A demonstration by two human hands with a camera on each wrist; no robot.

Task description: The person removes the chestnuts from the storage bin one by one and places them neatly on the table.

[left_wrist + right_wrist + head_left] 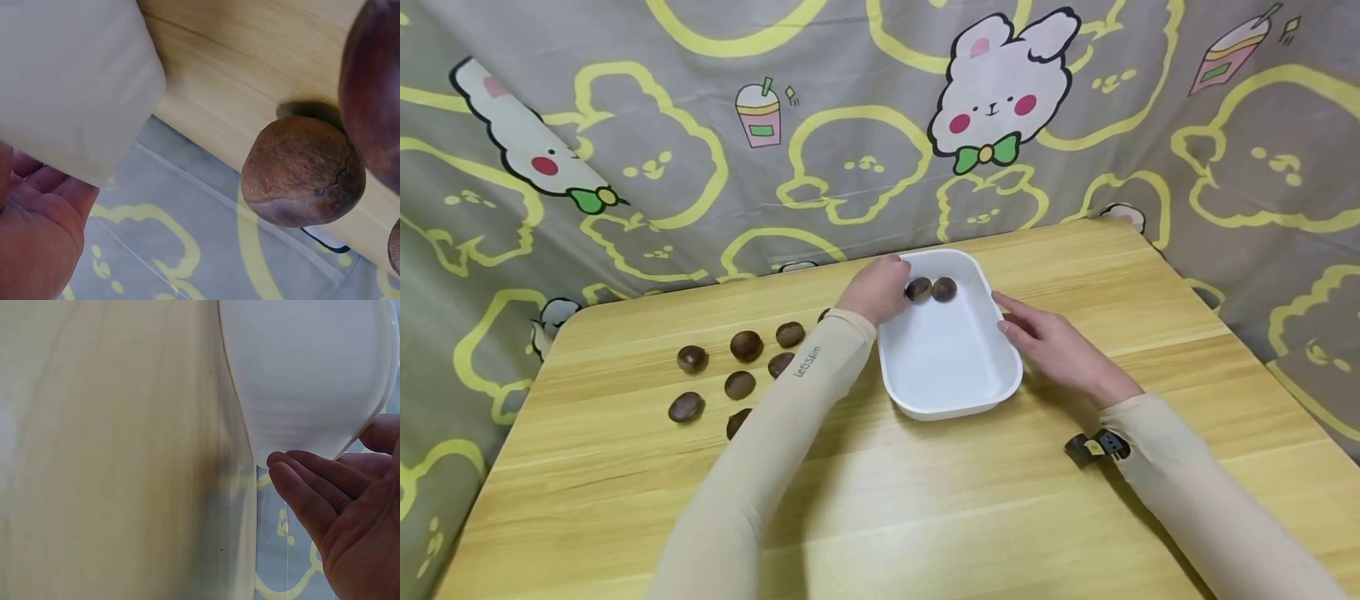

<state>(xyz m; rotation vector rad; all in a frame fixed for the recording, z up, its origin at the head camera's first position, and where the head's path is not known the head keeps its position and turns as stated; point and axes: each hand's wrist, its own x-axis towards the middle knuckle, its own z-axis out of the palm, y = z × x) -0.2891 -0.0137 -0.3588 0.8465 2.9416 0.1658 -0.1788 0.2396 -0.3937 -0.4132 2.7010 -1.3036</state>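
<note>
A white rectangular tray (951, 358) stands on the table, with two brown chestnuts (944, 289) at its far end. My left hand (876, 290) reaches over the tray's far left rim, right beside the left chestnut (918, 290). Its fingertips are hidden behind the rim in the left wrist view, so whether they pinch anything cannot be made out. From the right, my right hand (1060, 346) touches the tray's side with fairly straight fingers (312, 487). Left of the tray lie several loose chestnuts (747, 346), some partly covered by the left forearm.
The wooden table (895, 517) extends on both sides of the tray. A grey patterned curtain (850, 192) hangs along its back edge. On the right wrist sits a small black strapped device (1097, 447). A chestnut (303, 172) shows close up in the left wrist view.
</note>
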